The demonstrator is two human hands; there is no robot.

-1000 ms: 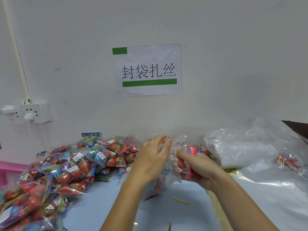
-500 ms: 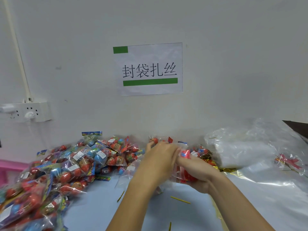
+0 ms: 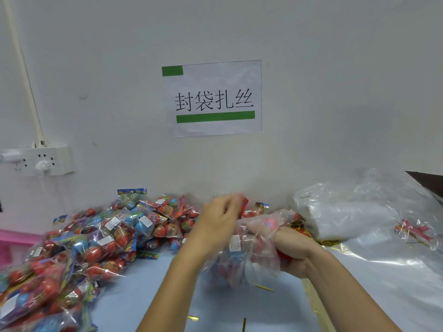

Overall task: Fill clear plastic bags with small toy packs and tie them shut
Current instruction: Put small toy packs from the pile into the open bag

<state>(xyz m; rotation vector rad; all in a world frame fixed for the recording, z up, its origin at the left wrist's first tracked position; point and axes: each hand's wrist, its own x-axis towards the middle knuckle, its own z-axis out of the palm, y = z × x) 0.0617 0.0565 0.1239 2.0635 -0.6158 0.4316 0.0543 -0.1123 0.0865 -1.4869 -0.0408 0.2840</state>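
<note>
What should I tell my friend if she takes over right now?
Left hand: raised over the bag's top, blurred, seems to pinch something red.
Right hand: grips the clear bag, which holds toy packs.
Pile of filled bags lies to the left; empty bags to the right; a gold twist tie lies on the table.
Done: many bags filled.
Left: tie this bag, then fill more.

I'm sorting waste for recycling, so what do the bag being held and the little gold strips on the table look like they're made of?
The bag looks like thin clear plastic film: see-through, crinkled, with glossy highlights. The gold strips on the table look like foil-coated twist ties, thin and shiny; whether wire runs inside cannot be told. The right hand grips the bag.
</note>
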